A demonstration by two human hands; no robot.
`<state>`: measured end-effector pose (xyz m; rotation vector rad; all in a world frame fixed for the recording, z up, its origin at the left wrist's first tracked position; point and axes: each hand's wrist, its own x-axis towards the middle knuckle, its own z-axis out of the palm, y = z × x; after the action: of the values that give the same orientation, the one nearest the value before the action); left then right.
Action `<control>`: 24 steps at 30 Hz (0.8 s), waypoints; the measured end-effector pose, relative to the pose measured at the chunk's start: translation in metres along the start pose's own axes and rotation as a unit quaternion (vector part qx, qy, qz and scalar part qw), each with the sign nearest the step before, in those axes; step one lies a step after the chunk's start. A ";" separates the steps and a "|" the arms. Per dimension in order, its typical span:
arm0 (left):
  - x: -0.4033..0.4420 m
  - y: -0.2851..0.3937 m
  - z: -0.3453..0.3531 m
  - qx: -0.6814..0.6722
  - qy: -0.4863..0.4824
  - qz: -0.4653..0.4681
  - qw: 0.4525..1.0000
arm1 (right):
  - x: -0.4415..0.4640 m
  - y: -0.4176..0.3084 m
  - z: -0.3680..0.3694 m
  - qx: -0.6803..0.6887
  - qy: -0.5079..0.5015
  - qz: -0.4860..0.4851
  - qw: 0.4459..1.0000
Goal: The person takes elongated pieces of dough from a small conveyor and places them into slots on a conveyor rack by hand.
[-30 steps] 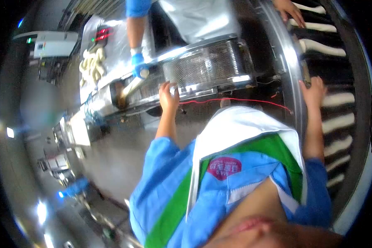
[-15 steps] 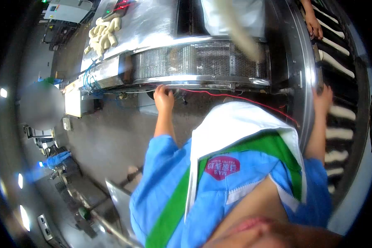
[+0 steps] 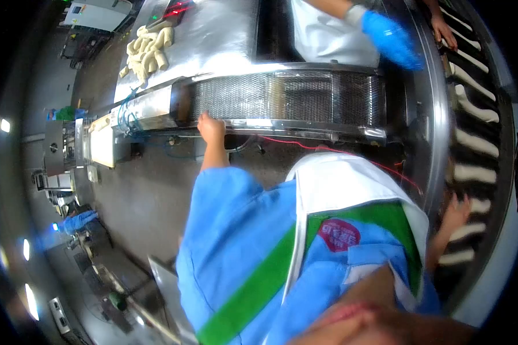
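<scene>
My left hand [image 3: 212, 129] is at the near rim of the mesh conveyor [image 3: 242, 98]; its fingers are bent and partly hidden, so its grip is unclear. Over the dark tray [image 3: 472, 184] at the right, my right hand [image 3: 456, 213] has its fingers apart, beside a pale dough strip [image 3: 475, 173]. No held object shows in it. More long dough strips lie across the tray in a row, among them a bent one [image 3: 475, 106] further up.
A co-worker's blue-gloved hand [image 3: 391, 41] is over the conveyor's far right end. Another person's hand [image 3: 443, 31] touches the tray's upper part. Dough pieces [image 3: 147, 52] are heaped on a metal table [image 3: 218, 34]. A red cord [image 3: 311, 146] hangs below the conveyor.
My right hand has moved down along the tray, away from the metal edge. My left hand has shifted left along the conveyor rim. The gloved hand has come into view; another dough strip lies on the tray.
</scene>
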<state>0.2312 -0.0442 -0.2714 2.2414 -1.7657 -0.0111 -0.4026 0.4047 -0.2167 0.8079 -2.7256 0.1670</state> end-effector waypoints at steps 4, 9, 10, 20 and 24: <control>0.021 -0.034 0.015 -0.003 0.029 -0.010 1.000 | -0.032 0.060 -0.005 -0.042 -0.010 0.018 0.999; 0.040 -0.049 0.006 0.016 -0.024 -0.023 0.999 | -0.059 0.075 -0.024 -0.113 -0.117 0.117 0.980; 0.043 -0.048 0.003 0.017 -0.016 -0.011 1.000 | -0.061 0.069 -0.033 -0.090 -0.153 0.161 0.971; 0.089 0.005 0.030 0.469 -0.114 0.224 0.847 | -0.158 0.068 -0.103 -0.060 -0.073 0.282 0.955; 0.109 -0.043 0.030 0.453 -0.053 0.315 0.832 | -0.128 0.026 -0.103 -0.124 -0.107 0.317 0.934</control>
<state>0.2940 -0.1457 -0.2914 1.9775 -2.9116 1.0609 -0.2892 0.5115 -0.1595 -0.1511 -3.0309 -0.1422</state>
